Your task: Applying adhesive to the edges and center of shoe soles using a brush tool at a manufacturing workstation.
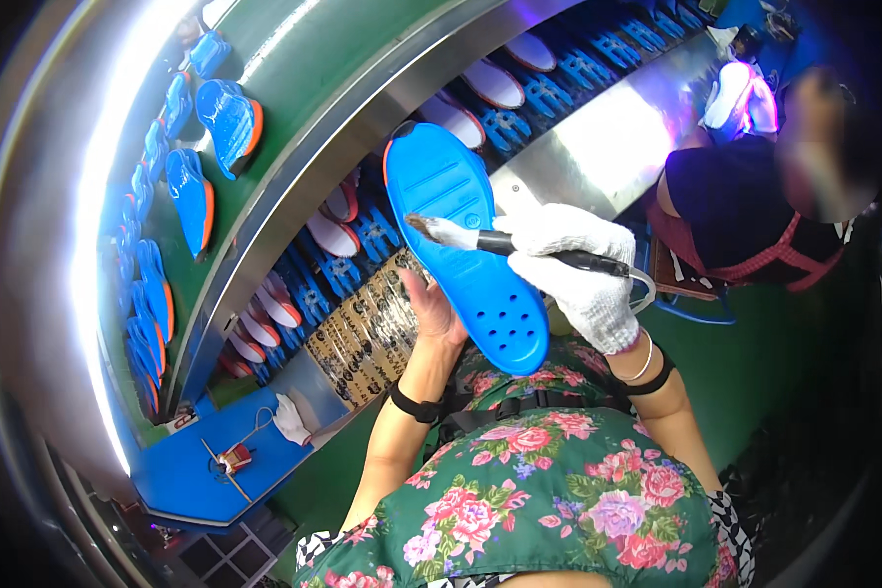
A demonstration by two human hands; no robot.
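Work area = long line w/ steel rail curving from 12 down to 8 o'clock; outside it at 10, a green surface w/ blue-and-orange soles along it, bright strip light beyond; inside the rail, white-faced soles & blue clamps run from 1 to 8; blue tabletop at 8, w/ white glove & small reddish item on top; patterned brown sheet just past centre twd 8; green floor at 4; co-worker in dark top at 2 to 3, near blue-framed stool.

Blue sole is up off the line, approx centre, long axis 11 to 5, holed end at 5, orange edge showing at 11; bare L hand grasps it from below, thumb up along its 8 o'clock edge, other fingers mostly hidden behind it; R hand, white-gloved, is clenched round black-handled brush, fingers just off the sole's 3 o'clock side; bristles point to 9, over the sole's mid part; can't tell if they touch it.
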